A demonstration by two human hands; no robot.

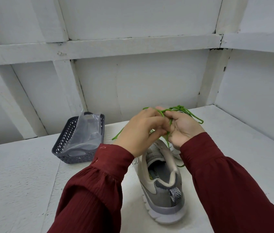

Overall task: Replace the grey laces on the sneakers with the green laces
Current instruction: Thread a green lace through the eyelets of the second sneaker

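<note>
A grey and cream sneaker [162, 190] stands on the white table [23, 182], heel towards me. Above its front, both hands work a bundle of green laces [185, 112]. My left hand [141, 132] pinches the green strands from the left. My right hand [184, 127], palm turned towards me, has its fingers curled round the same strands. One green end hangs down to the left, and a knotted loop sticks out behind my right hand. A second, white sneaker [175, 151] shows only partly behind my right wrist. The near sneaker's eyelets are hidden by my hands.
A dark grey perforated basket [65, 148] stands to the left of the sneakers, with a clear plastic bag [87, 132] lying in it. White panelled walls close off the table at the back and on the right.
</note>
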